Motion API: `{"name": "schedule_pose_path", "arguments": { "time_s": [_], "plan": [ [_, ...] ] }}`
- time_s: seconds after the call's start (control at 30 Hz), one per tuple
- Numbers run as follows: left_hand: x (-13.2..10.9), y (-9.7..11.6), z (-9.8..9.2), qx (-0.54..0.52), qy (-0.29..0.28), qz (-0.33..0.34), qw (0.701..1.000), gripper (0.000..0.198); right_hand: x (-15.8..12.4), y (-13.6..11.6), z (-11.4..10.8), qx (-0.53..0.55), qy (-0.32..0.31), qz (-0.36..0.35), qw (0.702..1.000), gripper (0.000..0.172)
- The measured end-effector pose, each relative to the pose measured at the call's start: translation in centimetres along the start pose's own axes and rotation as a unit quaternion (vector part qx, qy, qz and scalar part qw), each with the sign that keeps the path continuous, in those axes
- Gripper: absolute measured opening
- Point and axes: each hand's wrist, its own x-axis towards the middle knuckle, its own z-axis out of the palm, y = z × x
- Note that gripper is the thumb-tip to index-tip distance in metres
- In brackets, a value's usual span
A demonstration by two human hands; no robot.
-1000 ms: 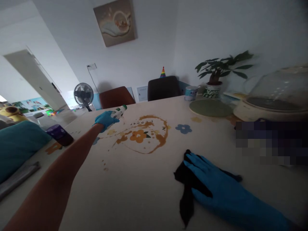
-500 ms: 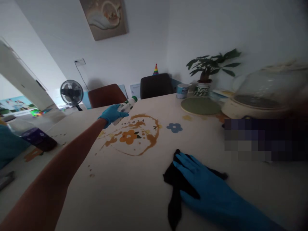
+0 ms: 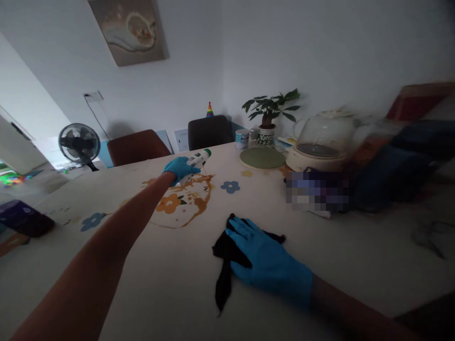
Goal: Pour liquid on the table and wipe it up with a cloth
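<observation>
My left hand (image 3: 177, 169), in a blue glove, reaches over the far part of the table and is closed around a white bottle (image 3: 197, 159) with a green cap. The bottle is tilted, its cap end pointing right and slightly up in view. Below it, a brown liquid spill (image 3: 202, 203) spreads in streaks and an arc over the flower-printed table (image 3: 167, 279). My right hand (image 3: 265, 258), also blue-gloved, lies flat with fingers outstretched on a crumpled black cloth (image 3: 223, 282). The palm hides part of the cloth.
Toward the back right are a green round mat (image 3: 262, 157), a can (image 3: 242, 139), a potted plant (image 3: 266, 136) and a glass kettle (image 3: 318, 139). A dark-purple-labelled container (image 3: 24, 218) sits at left. Chairs (image 3: 138, 146) line the far edge.
My view has swung right. Over the table, my left hand has carried the bottle rightward across the spill. The right hand and cloth keep their place on the table.
</observation>
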Motion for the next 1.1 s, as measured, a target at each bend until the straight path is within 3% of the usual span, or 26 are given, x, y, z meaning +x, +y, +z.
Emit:
{"name": "schedule_pose_path", "arguments": {
  "time_s": [0.13,0.33,0.43,0.6,0.73,0.9,1.0,1.1],
  "plan": [
    [-2.9,0.3,1.2,-0.013,-0.051,0.013,0.999,0.056,0.0,-0.3,-0.4,0.011,-0.012,0.006,1.000,0.081],
    [-9.2,-1.1,2.3,-0.003,-0.101,0.029,0.994,0.066,-0.3,-0.5,-0.6,0.013,-0.002,-0.007,1.000,0.077],
    [-12.8,-2.0,2.1,0.016,-0.102,0.028,0.994,0.067,-1.6,-0.1,-0.6,-0.004,0.012,-0.006,1.000,0.070],
    [-17.9,-2.2,2.0,0.045,-0.113,-0.010,0.992,0.084,-5.8,1.2,-0.4,-0.035,0.043,0.012,0.998,0.060],
    [-19.4,-0.9,2.4,0.055,-0.114,0.009,0.992,0.086,-8.7,2.2,0.0,-0.058,0.071,0.045,0.995,0.057],
    [-19.5,0.2,2.4,0.064,-0.121,0.052,0.989,0.077,-9.6,1.7,-0.4,-0.068,0.076,0.062,0.993,0.058],
    [-20.3,-0.7,2.0,0.068,-0.110,0.043,0.991,0.082,-9.4,1.5,-0.6,-0.076,0.069,0.062,0.993,0.060],
    [-22.0,-2.9,1.2,0.070,-0.096,0.009,0.993,0.088,-9.2,2.3,0.1,-0.086,0.085,0.057,0.991,0.060]
  ]
}}
